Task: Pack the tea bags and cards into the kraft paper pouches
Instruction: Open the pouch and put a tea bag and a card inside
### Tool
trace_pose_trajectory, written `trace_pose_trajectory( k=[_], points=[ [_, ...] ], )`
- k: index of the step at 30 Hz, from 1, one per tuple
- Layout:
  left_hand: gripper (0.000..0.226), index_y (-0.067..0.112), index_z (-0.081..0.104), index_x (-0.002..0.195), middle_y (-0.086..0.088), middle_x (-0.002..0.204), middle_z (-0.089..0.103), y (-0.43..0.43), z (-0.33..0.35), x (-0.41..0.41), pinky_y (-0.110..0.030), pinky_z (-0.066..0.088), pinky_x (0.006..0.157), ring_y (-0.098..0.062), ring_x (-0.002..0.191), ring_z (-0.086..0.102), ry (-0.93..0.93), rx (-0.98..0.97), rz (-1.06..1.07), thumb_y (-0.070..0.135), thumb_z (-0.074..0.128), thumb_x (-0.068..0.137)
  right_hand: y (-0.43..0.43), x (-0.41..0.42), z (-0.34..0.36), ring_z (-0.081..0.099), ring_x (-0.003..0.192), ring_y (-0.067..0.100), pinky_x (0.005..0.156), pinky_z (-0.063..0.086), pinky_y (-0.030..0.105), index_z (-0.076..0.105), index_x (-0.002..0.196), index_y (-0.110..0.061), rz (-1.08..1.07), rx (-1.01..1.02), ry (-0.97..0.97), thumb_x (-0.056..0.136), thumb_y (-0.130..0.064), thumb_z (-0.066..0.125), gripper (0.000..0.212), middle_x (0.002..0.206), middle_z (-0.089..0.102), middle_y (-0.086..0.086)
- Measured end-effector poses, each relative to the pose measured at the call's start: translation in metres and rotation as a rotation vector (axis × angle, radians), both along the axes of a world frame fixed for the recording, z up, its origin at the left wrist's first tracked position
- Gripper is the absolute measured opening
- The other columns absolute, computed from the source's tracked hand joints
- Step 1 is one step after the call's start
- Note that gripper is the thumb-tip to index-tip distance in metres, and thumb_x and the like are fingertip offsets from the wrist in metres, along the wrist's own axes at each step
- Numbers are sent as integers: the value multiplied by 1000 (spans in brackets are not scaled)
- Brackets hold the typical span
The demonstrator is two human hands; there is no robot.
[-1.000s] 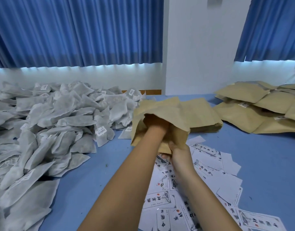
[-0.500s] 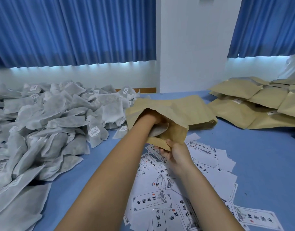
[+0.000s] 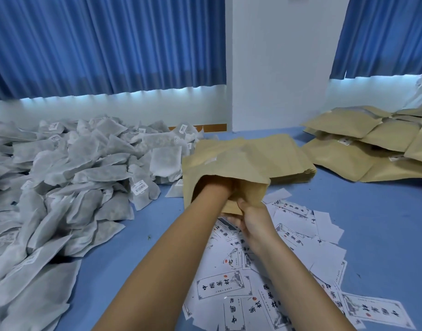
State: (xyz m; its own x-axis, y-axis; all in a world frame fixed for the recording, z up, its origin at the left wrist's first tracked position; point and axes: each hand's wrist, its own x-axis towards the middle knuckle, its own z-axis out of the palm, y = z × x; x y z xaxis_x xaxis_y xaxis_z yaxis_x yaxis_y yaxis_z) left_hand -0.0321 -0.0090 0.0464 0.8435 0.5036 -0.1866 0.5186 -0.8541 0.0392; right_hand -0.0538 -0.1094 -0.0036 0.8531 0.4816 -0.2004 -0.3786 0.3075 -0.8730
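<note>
Left hand [image 3: 220, 186] wrist-deep inside kraft paper pouch [image 3: 229, 161], fingers hidden behind paper; cannot tell whether spread or curled. Right hand [image 3: 254, 219] at pouch's near lip, thumb on top, pinching lower edge, probably to hold mouth open and steady for seating contents deep. Pouch held just above cards [image 3: 233, 287], scattered on blue counter [image 3: 377, 235] close at hand. Tea bags [image 3: 85, 177] heaped at left, within reach. Stack of flat empty pouches [image 3: 291, 158] directly behind. Filled pouches [image 3: 343, 154] piled well to the right, apart from supplies. Judged mid-fill; contents not visible from here.
</note>
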Motion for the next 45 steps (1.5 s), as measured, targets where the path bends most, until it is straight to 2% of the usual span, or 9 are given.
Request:
trace_pose_trajectory(
  k=[6,9,13,15,18,22,31,36,45],
  points=[
    [34,11,48,132,-12,131,51,-26,30,-19,-29,40,90,-26,114,51,-206,26,-111,20,39,100,-6,3,9,63,51,12,43,49,20,57,90,-7,-64,59,-45,99,-2,42,18,73,65,5],
    [23,15,64,88,-5,86,65,-50,35,-60,-28,36,54,-24,76,59,-630,181,-310,21,42,91,-13,6,9,53,45,8,39,43,20,56,74,-17,-83,99,-31,98,-1,42,32,53,58,-7],
    [27,20,61,66,3,60,59,-39,38,-95,-26,32,46,-21,54,52,-1334,86,-153,21,35,73,-12,7,8,61,49,13,46,50,22,59,91,-8,-126,68,-4,100,-7,45,17,65,66,3],
    [27,21,64,93,-2,88,62,4,31,-82,-30,35,56,-23,78,55,-1233,132,143,24,40,82,-10,9,6,66,58,21,49,52,18,57,100,-2,-142,54,5,101,-8,43,15,77,68,11],
    [52,30,33,143,-17,139,34,85,0,-63,-44,41,89,-35,122,37,-595,103,372,43,45,94,-10,10,6,67,55,19,48,52,18,57,97,-2,-149,65,26,101,-7,43,16,68,69,9],
    [58,33,25,145,-15,147,24,142,-42,-46,-49,34,103,-37,132,28,-263,259,298,43,50,93,-7,11,3,67,70,23,53,54,19,55,113,1,-133,56,23,101,-8,43,20,91,67,15],
    [29,-5,52,109,-25,104,62,136,-41,-36,-43,42,74,-40,97,58,-929,118,435,19,39,100,-4,14,0,66,71,25,51,52,18,57,99,-4,-155,35,36,101,-7,43,15,84,66,12],
    [29,8,54,121,-21,136,35,150,-50,-61,-53,34,99,-36,125,32,-548,161,807,21,43,97,-3,11,1,68,63,20,50,52,18,58,104,-5,-166,103,70,101,-6,43,16,81,68,10],
    [39,6,52,121,-20,121,38,138,-62,-81,-14,29,73,-26,93,45,-1151,-204,391,2,57,83,-9,12,3,62,73,24,42,50,20,59,101,-5,-119,128,143,101,-8,43,16,73,73,9]
  ],
)
